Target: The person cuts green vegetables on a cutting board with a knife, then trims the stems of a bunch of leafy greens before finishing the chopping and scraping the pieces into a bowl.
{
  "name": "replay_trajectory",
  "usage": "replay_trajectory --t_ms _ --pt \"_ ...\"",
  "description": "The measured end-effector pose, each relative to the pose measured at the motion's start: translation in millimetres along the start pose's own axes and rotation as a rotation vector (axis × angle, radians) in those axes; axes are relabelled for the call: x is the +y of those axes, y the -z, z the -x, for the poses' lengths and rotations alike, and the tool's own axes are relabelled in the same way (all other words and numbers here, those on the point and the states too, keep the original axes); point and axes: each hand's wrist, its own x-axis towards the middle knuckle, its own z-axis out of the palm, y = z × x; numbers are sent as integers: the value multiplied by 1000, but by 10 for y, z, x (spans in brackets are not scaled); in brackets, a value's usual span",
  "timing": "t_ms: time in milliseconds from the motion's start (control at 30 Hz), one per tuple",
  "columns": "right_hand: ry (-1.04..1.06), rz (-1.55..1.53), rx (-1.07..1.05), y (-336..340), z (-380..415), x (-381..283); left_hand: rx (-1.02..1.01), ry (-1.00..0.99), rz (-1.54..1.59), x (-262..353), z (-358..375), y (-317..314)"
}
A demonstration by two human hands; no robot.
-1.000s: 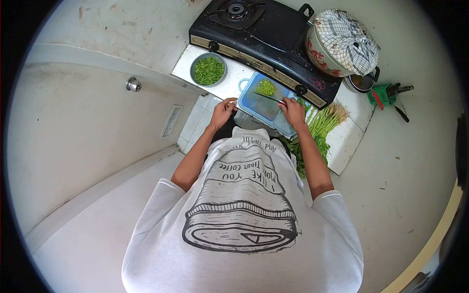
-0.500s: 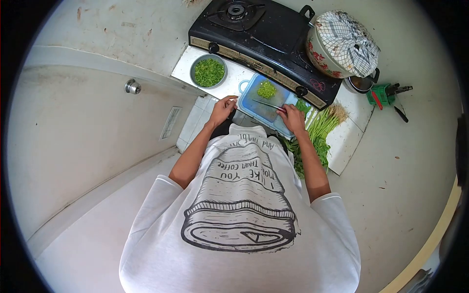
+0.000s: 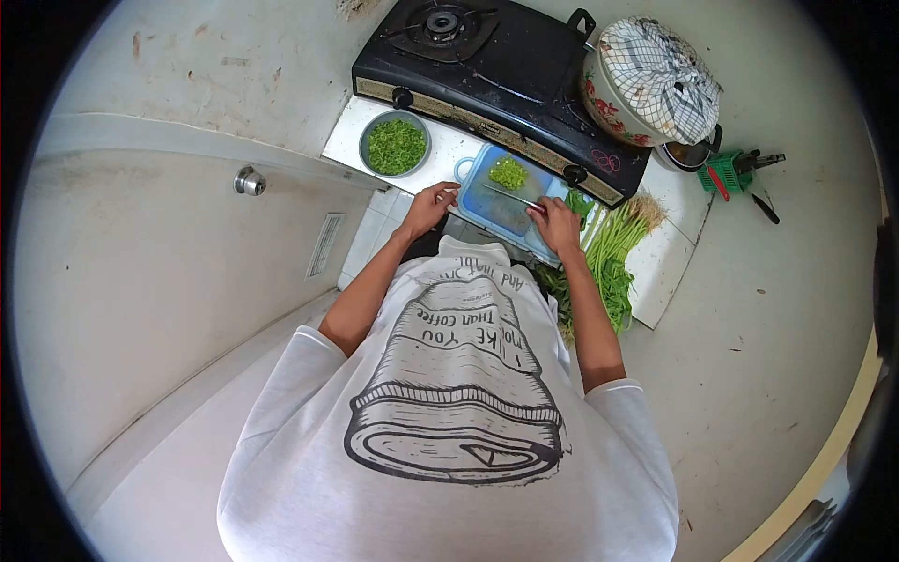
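Note:
My right hand is closed around the handle of a knife. The blade points left over a blue cutting board, just below a small heap of chopped greens. My left hand is at the board's left edge, its fingers loosely bent and apart, fingertips at or very near the rim. To the upper left, a grey bowl holds finely chopped greens. A bunch of leafy stalks with roots lies right of the board, partly behind my right forearm.
Behind the board stands a black gas stove. At its right are a floral pot topped with a checked cloth, a green basket of utensils and a black-handled tool. A door knob is on the left.
The whole view has shifted slightly. Both hands, the knife and the heap of greens keep almost the same places on and beside the board.

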Motion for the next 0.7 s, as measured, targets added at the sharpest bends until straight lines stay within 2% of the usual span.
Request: replay_trajectory --t_ms 200,300,467,700 --pt "-38 -3 10 -75 17 -113 -51 -56 -25 -76 -119 -34" --pt "-145 -41 -6 -47 -94 -178 -93 -34 -47 16 -138 11" --pt "-114 3 39 -22 -147 -160 -133 16 -72 164 -184 76" --pt "-118 -53 102 -68 130 -196 -148 -116 -109 169 -305 -24"
